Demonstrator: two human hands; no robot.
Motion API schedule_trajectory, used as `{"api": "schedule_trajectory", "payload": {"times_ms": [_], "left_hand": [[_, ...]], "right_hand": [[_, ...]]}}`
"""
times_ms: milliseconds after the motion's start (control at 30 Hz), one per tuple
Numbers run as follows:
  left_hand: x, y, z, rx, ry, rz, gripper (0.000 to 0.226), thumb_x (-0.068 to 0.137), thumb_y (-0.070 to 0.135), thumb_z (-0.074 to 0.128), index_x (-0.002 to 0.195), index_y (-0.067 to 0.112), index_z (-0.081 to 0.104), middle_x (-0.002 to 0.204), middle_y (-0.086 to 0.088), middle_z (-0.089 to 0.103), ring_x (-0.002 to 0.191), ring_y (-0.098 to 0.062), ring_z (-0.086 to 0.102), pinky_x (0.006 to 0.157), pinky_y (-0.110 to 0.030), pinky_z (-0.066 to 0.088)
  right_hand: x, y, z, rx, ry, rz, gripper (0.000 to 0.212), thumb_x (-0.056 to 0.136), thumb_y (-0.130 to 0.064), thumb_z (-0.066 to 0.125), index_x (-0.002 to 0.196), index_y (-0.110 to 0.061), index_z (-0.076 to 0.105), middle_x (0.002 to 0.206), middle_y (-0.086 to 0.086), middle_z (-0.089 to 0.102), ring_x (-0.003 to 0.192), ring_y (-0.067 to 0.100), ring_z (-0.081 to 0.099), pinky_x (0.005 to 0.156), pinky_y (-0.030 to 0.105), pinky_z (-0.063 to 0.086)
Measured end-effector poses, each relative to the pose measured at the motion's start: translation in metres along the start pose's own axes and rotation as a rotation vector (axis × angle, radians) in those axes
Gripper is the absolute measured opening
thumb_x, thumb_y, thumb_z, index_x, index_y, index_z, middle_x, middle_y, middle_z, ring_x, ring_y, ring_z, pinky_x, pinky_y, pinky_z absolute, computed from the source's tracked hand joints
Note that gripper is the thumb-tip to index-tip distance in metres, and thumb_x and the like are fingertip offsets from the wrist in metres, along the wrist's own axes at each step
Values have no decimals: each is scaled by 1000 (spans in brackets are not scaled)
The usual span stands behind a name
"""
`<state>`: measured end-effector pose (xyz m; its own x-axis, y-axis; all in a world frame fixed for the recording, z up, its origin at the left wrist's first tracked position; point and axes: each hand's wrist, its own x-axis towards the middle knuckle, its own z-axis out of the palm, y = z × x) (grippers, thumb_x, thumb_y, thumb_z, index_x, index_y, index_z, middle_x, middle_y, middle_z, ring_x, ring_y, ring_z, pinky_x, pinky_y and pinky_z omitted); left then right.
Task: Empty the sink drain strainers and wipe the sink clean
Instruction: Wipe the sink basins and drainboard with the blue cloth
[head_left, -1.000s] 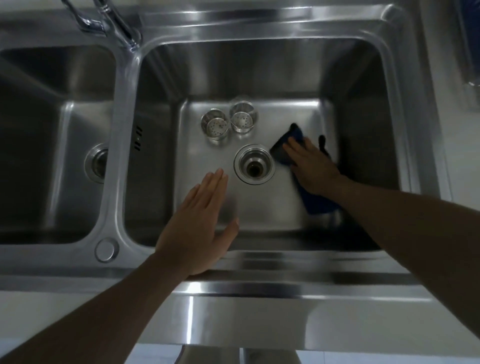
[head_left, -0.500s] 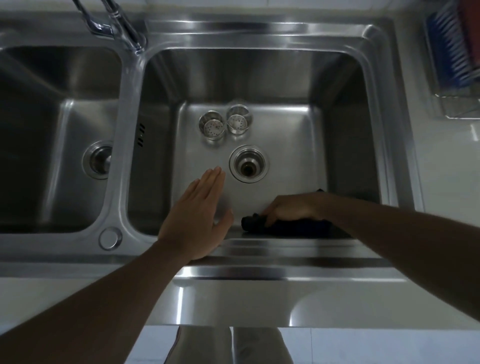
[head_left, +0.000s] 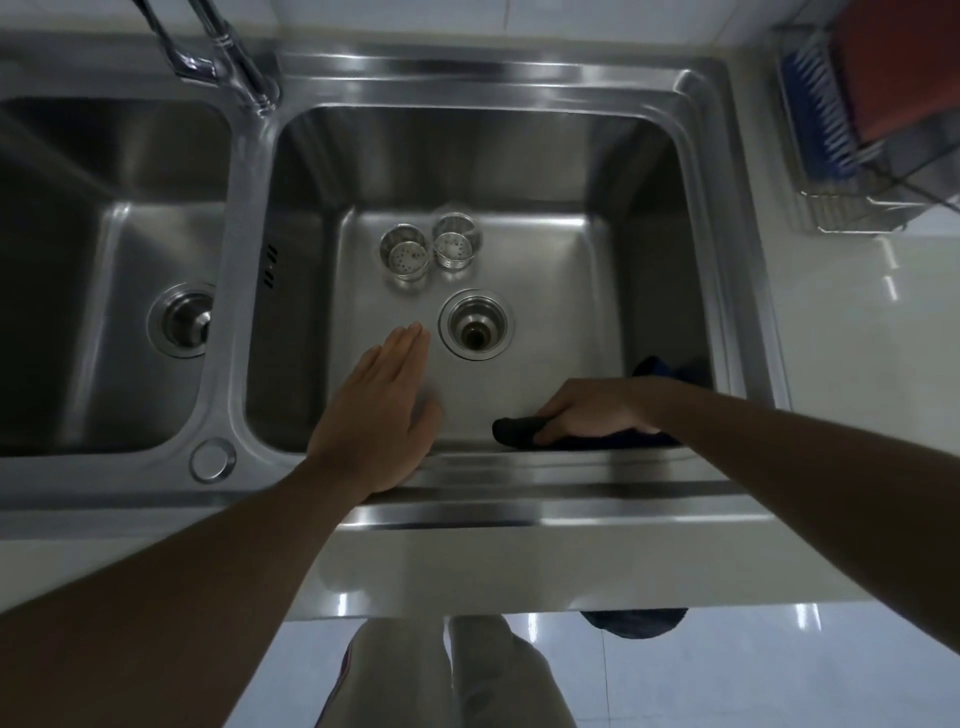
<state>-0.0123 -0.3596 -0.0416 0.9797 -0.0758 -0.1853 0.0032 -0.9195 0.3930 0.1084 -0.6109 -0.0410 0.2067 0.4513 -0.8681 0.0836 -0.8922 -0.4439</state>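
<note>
Head view: right hand (head_left: 592, 410) clenched on dark cloth (head_left: 519, 431) at right basin (head_left: 519, 150) near wall, left hand (head_left: 382, 410) released flat; best press hard, overlapping strokes toward drain (head_left: 475, 325).

We can read no text, label, brand, number or sign anywhere: the steel sink (head_left: 519, 83) and the counter (head_left: 857, 364) beside it are unmarked.

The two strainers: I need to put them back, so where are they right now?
Both strainers stand side by side on the floor of the right basin, just behind the open drain.
</note>
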Motion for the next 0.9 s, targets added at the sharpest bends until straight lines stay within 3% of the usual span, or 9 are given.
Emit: {"api": "schedule_trajectory", "payload": {"times_ms": [67,133,200,300,400,533,667,767,900], "left_hand": [[0,0,0,11,21,2,68,97,30,34,158,10,13,166,-6,12,154,-14,5,121,-25,-3],[-1,0,0,13,44,-8,66,99,27,37,158,8,15,166,-8,15,154,-17,8,121,-25,-2],[-2,0,-1,-5,53,-39,64,100,25,37,158,8,16,166,-9,16,154,-18,9,122,-28,1],[-5,2,-2,-85,41,-103,62,101,23,36,158,8,15,166,-10,14,154,-20,8,125,-33,6],[-12,-4,-9,-137,73,-171,59,101,18,36,157,7,20,164,-11,20,153,-22,13,125,-38,12],[-31,-28,-24,-79,91,-217,57,100,14,34,155,3,24,162,-16,26,151,-29,19,124,-43,17],[-52,-42,-37,-85,94,-258,57,101,13,34,156,4,21,163,-14,23,152,-27,18,124,-43,20],[-57,-43,-43,-116,50,-249,59,101,13,35,157,7,18,164,-11,20,152,-24,16,124,-37,17],[-56,-29,-72,-262,-14,-213,60,99,24,38,157,20,21,163,-1,26,148,-18,27,120,-32,23]], "right_hand": [[-21,2,1,90,73,-68,19,90,-41,62,95,-32,79,95,-9,73,93,14,65,89,30,48],[-40,5,5,175,161,-164,20,89,-32,64,74,-27,76,70,-6,66,71,12,60,74,30,46],[-58,8,10,236,238,-255,23,87,-22,65,67,-26,74,60,-6,59,61,9,54,66,28,40],[-82,13,21,270,322,-331,22,81,-18,68,84,-37,80,71,-13,71,65,2,63,62,16,46],[-89,10,39,81,496,-389,33,76,-16,74,98,-40,78,84,-16,72,81,4,63,71,8,46],[-68,-31,66,-238,623,-547,33,79,-26,68,109,-38,77,111,-26,70,95,5,56,83,27,46],[-36,-82,88,-282,658,-606,39,84,-29,65,120,-41,71,122,-27,66,105,4,51,82,24,34],[-26,-99,90,-159,616,-580,36,89,-25,63,122,-37,71,114,-15,73,101,9,60,81,25,46],[-35,-111,78,215,662,-531,24,89,-11,59,96,-20,80,69,-12,69,63,3,62,63,24,50]]}}
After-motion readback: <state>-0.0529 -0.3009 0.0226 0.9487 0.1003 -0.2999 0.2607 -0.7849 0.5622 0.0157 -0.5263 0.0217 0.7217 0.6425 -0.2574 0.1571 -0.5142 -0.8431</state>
